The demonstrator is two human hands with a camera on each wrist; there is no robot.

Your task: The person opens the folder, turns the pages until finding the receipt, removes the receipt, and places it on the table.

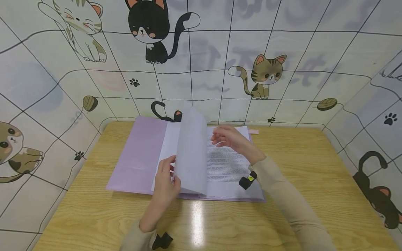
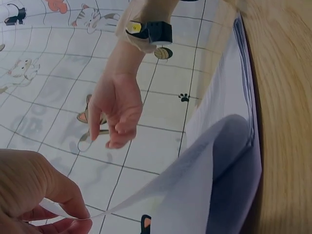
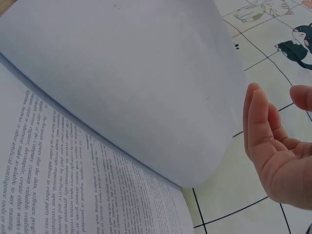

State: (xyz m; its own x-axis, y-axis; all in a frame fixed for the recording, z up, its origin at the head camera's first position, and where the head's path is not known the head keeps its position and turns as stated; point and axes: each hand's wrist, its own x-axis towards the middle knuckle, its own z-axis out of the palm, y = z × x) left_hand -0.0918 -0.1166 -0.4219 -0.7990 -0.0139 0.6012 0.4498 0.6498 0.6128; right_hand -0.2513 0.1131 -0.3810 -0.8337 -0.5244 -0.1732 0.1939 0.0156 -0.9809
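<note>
A document in a purple cover (image 1: pixel 138 157) lies spread on the table, its right-hand page (image 1: pixel 227 170) filled with printed text. One white sheet (image 1: pixel 191 150) stands raised and curved in the middle, its blank-looking side facing right. My left hand (image 1: pixel 164 183) pinches that sheet's left edge between thumb and fingers, which the left wrist view shows closely at the fingertips (image 2: pixel 83 220). Above the upper part of the printed page hovers my right hand (image 1: pixel 230 139), fingers loosely bent and holding nothing. In the right wrist view this hand (image 3: pixel 280 151) is apart from the sheet.
A pink tab (image 1: pixel 253 131) sticks out at the document's upper right. The wooden table (image 1: pixel 314 181) extends around it on both sides and in front. Cloth printed with cats and grid lines (image 1: pixel 213 52) rises behind and at the sides. Both wrists wear small black devices (image 1: pixel 248 179).
</note>
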